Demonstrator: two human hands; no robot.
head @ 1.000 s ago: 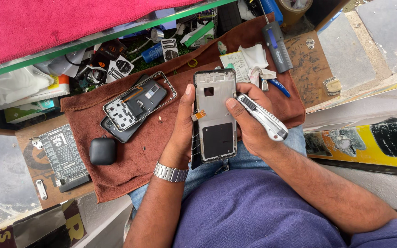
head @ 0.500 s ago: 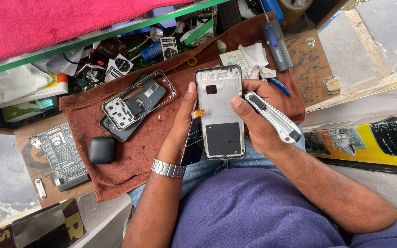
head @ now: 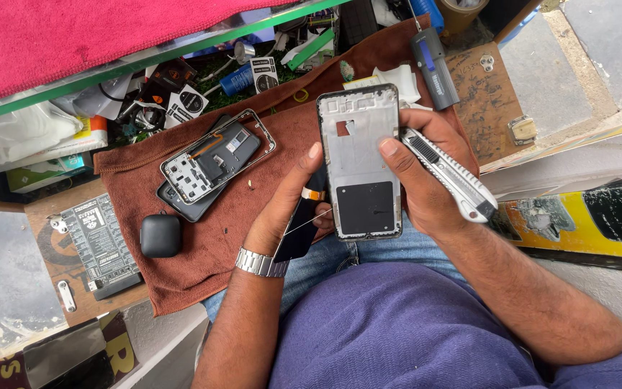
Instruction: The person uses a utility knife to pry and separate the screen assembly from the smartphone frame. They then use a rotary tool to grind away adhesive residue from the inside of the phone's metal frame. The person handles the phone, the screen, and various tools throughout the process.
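- Both hands hold a phone frame [head: 359, 162] upright over the person's lap, its bare silver inner side and a black square patch facing the camera.
- Left hand [head: 289, 209] cups the frame's left edge, thumb tip pressed against that edge, fingers curled behind where they cannot be seen; a dark screen panel [head: 301, 230] with an orange tab hangs beside the palm, touching it.
- Right hand [head: 419, 180] grips the frame's right edge, thumb laid on the silver face, and the same hand clasps a grey utility knife [head: 446, 173] against the palm, its body slanting down to the right.
- A metal watch [head: 261, 264] sits on the left wrist.
- Behind the hands a brown cloth [head: 181, 274] covers the bench; on it lies an opened phone [head: 209, 164] with its insides showing, and near it a small dark earbud case [head: 160, 235].
- A black circuit tester board [head: 101, 243] lies just left of the cloth.
- A grey and blue tool [head: 433, 66] rests at the cloth's top right.
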